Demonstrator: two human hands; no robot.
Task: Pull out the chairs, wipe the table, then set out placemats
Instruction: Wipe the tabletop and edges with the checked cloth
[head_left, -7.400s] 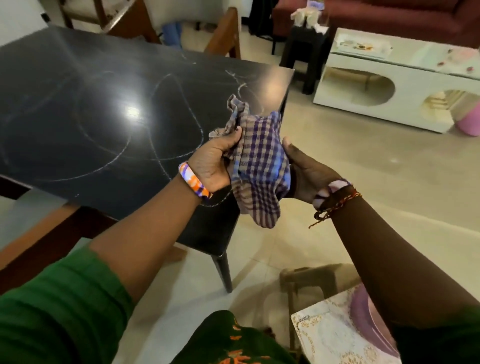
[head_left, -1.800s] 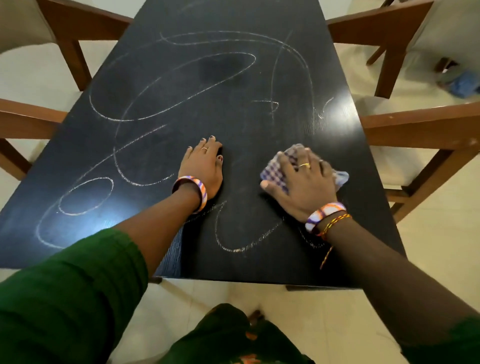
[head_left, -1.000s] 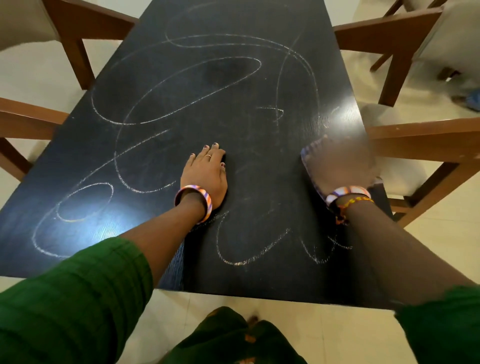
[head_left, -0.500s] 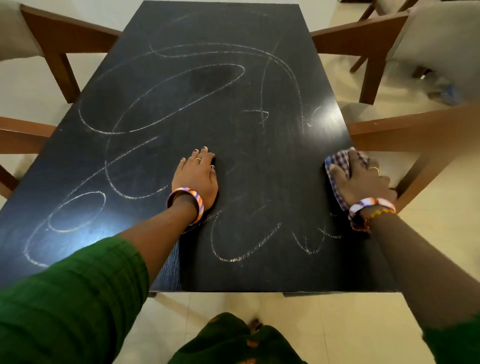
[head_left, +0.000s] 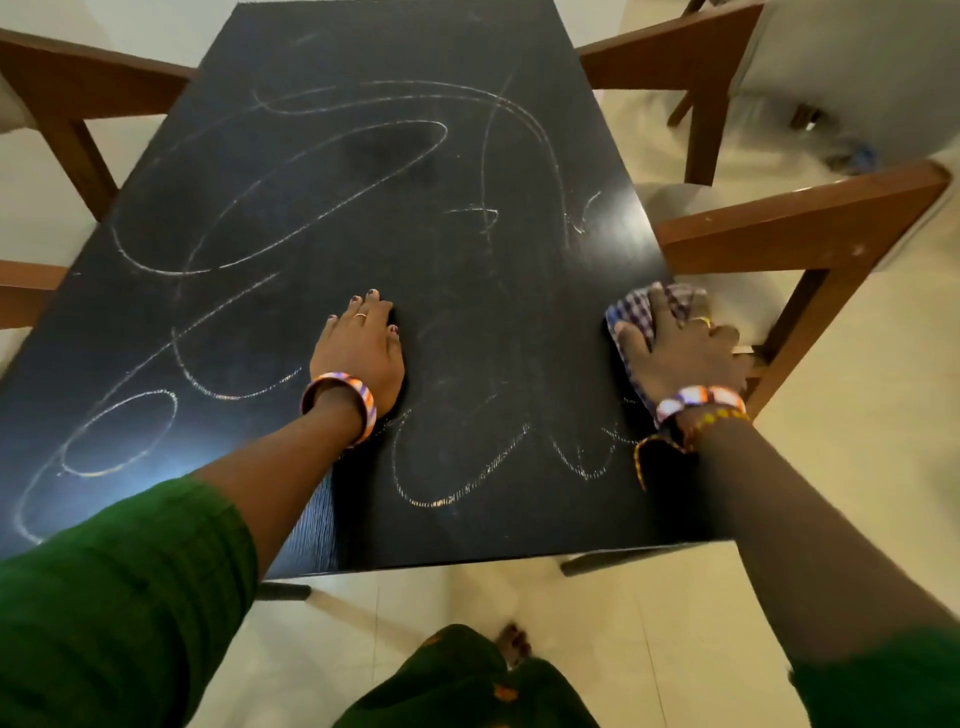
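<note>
Black table (head_left: 363, 208) carried white chalk scribbles (head_left: 291, 171) over most of top. Left hand (head_left: 361, 348) lay flat on tabletop near middle, fingers straight, holding nothing. Right hand (head_left: 680, 353) pressed checked cloth (head_left: 631, 317) down at table's right edge, fingers spread over it, cloth poking out beyond fingertips. Wooden chairs stood apart from table on both sides: nearest right chair (head_left: 800, 228) just beside right hand, left chair (head_left: 78, 88) farther back. Green sleeves on both arms.

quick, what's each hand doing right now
Left hand: open, flat on the table.
Right hand: open, pressing the cloth at the table's right edge.
</note>
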